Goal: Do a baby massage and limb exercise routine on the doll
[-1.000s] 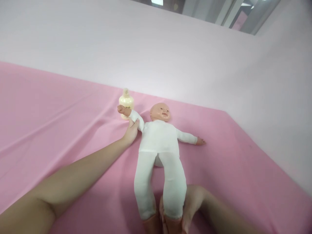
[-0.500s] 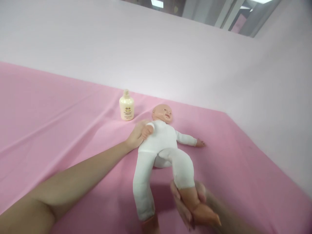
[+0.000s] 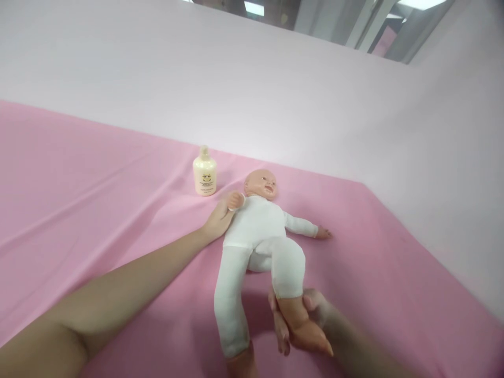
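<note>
A baby doll [image 3: 255,223] with a white cloth body lies on its back, its head at the far end and its feet toward me. My left hand [image 3: 218,218] is closed at the doll's arm on the left side. The doll's small fist [image 3: 236,200] shows above my thumb, while most of my fingers are hidden. Under the doll's other, bent leg, my right hand [image 3: 317,304] grips the lower leg [image 3: 293,315] from below, with fingers showing on both sides of it. The straight leg [image 3: 230,304] rests on the left, its foot cut off by the frame.
Left of the doll's head stands a cream-coloured pump bottle [image 3: 205,176] with a printed label. Pink cloth [image 3: 98,210] with some creases covers the surface. White walls [image 3: 236,89] rise behind and on the right, with window panes [image 3: 326,23] above.
My right hand has moved the doll's bent leg slightly left and up. The doll's fist by my left hand has shifted a little left and up. The bottle stays in place.
</note>
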### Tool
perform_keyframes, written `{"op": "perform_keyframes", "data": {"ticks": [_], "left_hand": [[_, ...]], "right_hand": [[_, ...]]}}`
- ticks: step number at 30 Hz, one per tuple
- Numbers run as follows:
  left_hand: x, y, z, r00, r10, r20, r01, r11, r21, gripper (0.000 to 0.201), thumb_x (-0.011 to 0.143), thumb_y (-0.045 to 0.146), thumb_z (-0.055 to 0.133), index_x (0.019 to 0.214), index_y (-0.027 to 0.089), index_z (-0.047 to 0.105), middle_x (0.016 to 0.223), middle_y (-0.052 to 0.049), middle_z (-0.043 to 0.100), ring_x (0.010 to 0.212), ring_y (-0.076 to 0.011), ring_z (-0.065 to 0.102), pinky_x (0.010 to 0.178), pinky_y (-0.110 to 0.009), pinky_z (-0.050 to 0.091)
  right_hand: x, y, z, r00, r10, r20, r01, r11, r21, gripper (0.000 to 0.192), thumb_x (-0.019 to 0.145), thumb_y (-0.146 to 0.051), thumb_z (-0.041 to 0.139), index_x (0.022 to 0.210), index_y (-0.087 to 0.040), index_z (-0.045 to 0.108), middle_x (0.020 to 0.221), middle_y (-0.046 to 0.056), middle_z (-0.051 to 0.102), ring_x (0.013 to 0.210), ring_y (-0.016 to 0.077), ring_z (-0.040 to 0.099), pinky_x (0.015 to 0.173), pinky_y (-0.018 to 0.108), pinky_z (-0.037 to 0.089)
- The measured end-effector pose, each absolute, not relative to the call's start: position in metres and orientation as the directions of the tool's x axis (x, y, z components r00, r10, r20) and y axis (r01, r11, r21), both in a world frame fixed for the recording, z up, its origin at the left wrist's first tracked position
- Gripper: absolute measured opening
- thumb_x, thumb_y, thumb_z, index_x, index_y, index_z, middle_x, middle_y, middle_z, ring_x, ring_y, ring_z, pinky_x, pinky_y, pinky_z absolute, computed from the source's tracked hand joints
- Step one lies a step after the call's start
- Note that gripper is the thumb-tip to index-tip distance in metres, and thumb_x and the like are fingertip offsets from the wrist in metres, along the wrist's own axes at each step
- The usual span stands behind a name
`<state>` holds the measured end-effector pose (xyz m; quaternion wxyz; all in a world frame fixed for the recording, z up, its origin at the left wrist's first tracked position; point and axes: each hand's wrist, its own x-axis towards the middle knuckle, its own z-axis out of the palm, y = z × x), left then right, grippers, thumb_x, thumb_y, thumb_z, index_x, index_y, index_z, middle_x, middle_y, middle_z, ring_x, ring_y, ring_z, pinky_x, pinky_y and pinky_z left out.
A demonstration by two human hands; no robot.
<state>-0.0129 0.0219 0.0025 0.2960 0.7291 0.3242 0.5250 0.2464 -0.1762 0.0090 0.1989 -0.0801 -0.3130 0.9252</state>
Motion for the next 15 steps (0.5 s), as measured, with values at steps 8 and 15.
{"op": "perform_keyframes", "data": {"ticks": [8,15], "left_hand": [[-0.017,0.030,0.006,-0.093,0.964,0.248,-0.055,-0.254,0.966,0.043,0.104,0.049,0.053,0.140,0.028,0.043,0.145,-0.011,0.058,0.147,-0.0265,0.047,0.126,-0.048,0.037],[-0.014,0.027,0.010,-0.124,0.961,0.248,-0.103,-0.261,0.960,0.048,0.097,0.042,0.064,0.138,0.025,0.044,0.143,-0.012,0.060,0.138,-0.0254,0.056,0.119,-0.042,0.045]], "right_hand": [[0.237,-0.165,-0.018,-0.999,-0.026,-0.033,0.041,-0.417,-0.908,0.061,0.048,-0.041,0.105,0.095,-0.013,0.076,0.095,0.006,0.079,0.085,0.0204,0.076,0.083,0.024,0.059],[0.230,-0.164,-0.049,-0.997,-0.056,-0.052,0.066,-0.286,-0.956,0.062,0.033,-0.039,0.108,0.080,-0.013,0.076,0.082,0.003,0.078,0.072,0.0189,0.074,0.074,0.022,0.061]]}}
